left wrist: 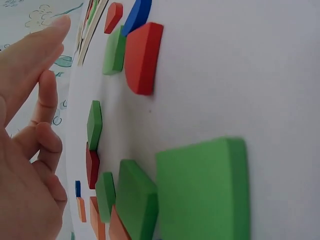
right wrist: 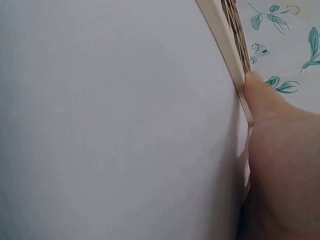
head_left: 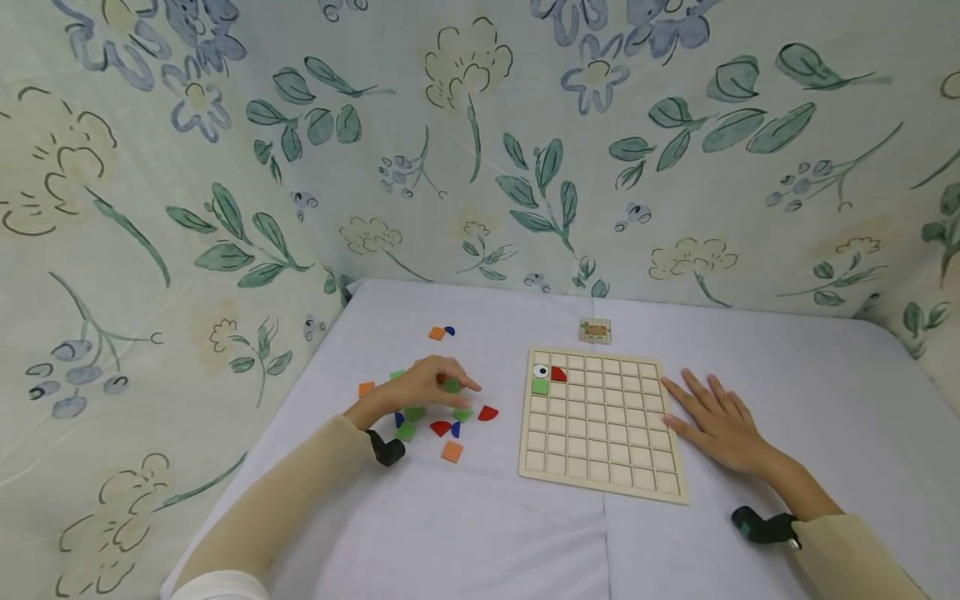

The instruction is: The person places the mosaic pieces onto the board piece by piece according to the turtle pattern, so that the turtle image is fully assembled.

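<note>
My left hand (head_left: 423, 386) hovers over a scatter of flat coloured pieces, thumb and fingers apart, with nothing seen between them. Below and around it lie a red quarter-round piece (head_left: 488, 413), an orange square (head_left: 452, 452), a blue piece (head_left: 456, 429) and several green pieces; in the left wrist view a green square (left wrist: 200, 192) is nearest. A wooden grid board (head_left: 600, 446) carries a round eye piece (head_left: 541, 372), a red quarter-round beside it and a green square (head_left: 540, 387) below the eye. My right hand (head_left: 720, 427) lies spread, its thumb (right wrist: 262, 92) touching the board's right edge.
A small picture card (head_left: 596, 331) lies behind the board. At the back left, an orange square (head_left: 437, 333) sits beside a blue piece (head_left: 450, 331). White cloth covers the table, and a flowered curtain (head_left: 480, 192) hangs behind it.
</note>
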{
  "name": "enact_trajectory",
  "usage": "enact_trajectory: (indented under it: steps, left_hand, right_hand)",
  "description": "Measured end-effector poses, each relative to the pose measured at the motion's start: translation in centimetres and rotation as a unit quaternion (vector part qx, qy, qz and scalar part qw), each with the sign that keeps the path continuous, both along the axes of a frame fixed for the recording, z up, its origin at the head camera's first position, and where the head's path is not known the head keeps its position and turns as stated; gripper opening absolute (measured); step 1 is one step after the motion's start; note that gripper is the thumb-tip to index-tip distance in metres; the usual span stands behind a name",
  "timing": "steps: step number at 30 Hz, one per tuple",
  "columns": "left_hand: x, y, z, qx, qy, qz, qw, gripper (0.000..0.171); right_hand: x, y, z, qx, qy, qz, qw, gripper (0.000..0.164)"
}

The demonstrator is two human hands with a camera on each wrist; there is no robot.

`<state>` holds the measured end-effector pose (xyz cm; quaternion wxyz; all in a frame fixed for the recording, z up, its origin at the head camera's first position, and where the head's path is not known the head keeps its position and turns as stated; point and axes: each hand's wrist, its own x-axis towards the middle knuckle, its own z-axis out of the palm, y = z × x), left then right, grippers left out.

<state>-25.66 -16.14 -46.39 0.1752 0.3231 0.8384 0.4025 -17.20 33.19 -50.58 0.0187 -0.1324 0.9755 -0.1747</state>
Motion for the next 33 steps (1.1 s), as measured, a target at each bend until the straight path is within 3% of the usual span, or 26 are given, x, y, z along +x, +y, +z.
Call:
enact_trajectory:
  steps: [11,18,25,33]
  left_hand:
    - [-1.3,-1.9,-1.4,-0.020,0.005,-0.056,0.9982,0.032]
    - [-1.3,-2.2,-1.6,-0.018,-0.020,-0.062,0.9977,0.035]
    - [-1.3,-2.1,-1.8,-0.047,0.000,-0.063,0.9969,0.035]
    - [-1.2,-1.8,-1.7,-0.043,0.018,-0.081,0.9957,0.033]
  right_hand:
    - [0.1,0.0,0.1,-0.004,0.003,0.002,1.000,0.074]
    - [0.1,-0.1,0.1,-0.004,0.004,0.004,1.000,0.074]
    - [0.1,0.0,0.0,-0.004,0.010,0.004,1.000,0.074]
    - [0.1,0.0,-0.1,-0.001,0.010,0.001,1.000,0.074]
